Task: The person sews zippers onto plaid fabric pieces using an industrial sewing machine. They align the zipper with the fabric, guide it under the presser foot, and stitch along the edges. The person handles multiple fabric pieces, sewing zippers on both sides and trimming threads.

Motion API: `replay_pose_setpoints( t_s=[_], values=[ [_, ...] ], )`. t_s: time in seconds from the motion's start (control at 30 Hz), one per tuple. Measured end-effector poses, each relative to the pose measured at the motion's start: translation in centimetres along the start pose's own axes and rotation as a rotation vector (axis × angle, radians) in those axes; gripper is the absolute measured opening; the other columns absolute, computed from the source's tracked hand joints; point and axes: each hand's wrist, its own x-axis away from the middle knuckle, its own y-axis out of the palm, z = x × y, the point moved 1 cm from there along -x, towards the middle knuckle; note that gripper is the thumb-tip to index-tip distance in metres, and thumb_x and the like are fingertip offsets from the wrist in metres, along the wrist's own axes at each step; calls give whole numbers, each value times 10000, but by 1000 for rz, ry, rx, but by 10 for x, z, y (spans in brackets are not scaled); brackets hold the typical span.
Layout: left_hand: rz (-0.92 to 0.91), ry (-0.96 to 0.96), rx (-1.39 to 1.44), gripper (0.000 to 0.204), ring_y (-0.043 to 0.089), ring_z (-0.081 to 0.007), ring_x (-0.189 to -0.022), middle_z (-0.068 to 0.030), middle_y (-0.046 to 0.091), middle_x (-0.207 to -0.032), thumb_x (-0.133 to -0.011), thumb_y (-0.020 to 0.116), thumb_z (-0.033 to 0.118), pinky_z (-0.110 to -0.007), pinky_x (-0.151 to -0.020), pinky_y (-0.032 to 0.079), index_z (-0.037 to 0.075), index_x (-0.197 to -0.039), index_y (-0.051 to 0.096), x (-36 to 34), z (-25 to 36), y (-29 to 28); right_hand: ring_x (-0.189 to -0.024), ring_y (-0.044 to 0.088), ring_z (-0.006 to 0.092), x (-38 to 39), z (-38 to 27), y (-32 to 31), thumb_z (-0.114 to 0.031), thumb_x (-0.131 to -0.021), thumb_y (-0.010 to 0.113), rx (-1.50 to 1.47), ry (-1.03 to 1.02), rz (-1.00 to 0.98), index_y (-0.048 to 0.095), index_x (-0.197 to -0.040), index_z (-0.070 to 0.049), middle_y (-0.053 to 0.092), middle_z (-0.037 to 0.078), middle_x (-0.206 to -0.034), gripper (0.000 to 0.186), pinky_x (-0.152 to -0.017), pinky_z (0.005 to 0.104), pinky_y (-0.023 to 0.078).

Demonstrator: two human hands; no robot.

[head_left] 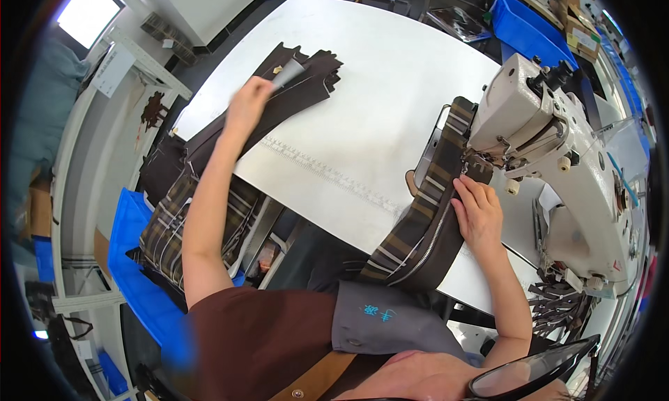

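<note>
If R hand (482,216), flat atop zip strip (443,242) ctr-right, slips, I'd expect skew; L hand (248,103) grips grey piece (288,73) upper-L.

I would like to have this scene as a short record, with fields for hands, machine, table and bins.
Left hand: closed on a grey item, too blurred to identify, above dark brown fabric pieces
Right hand: fingers on a brown-and-plaid piece with a zipper
Machine: white sewing machine, on the right
Table: white tabletop with ruler markings
Bins: blue, one lower left, one upper right
</note>
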Motion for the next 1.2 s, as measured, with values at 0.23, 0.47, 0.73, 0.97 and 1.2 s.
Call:
replay_pose_setpoints(
  t_s=[0.23, 0.47, 0.73, 0.97, 1.2],
  values=[
    [55, 488, -239, 150, 625, -246, -925, -100, 664, -967, -828, 641, 124, -314, -797, 464, 6, -919, 656, 32, 63, 0, -937, 564, 239, 4, 4, -1, -109, -735, 700, 32, 26, 8, 635, -1062, -35, 600, 69, -1101, 341, -796, 346, 470],
    [-731, 557, -131, 435, 522, -301, -1102, -137, 498, -1303, -722, 684, 83, -444, -871, 423, 39, -1146, 593, 170, 157, 5, -936, 560, 215, 5, 5, 5, -150, -746, 698, 31, 9, 33, 643, -1044, -40, 601, 49, -1090, 323, -757, 338, 478],
    [-1005, 893, -504, 798, 308, -319, -1328, -115, 242, -1495, -646, 663, 23, -512, -1001, 329, 110, -1380, 362, 156, 149, -5, -929, 573, 230, 6, 3, 2, -119, -749, 698, 23, 36, 25, 635, -1060, -37, 606, 49, -1097, 327, -767, 332, 496],
    [-610, 970, -176, 489, 553, -220, -1144, -96, 574, -1245, -720, 580, 27, -495, -1064, 238, 91, -1204, 576, 140, 143, 39, -920, 548, 209, 8, 6, 3, -170, -754, 693, 41, 31, 27, 629, -1049, -44, 588, 47, -1092, 327, -764, 315, 481],
    [-422, 985, 101, 377, 579, -211, -1081, -45, 606, -1190, -774, 530, 54, -460, -1043, 289, 64, -1142, 614, 94, 214, 101, -942, 567, 221, 7, 4, 3, -150, -740, 702, 2, 60, 28, 637, -1055, -44, 604, 55, -1097, 339, -768, 326, 493]
  ],
)
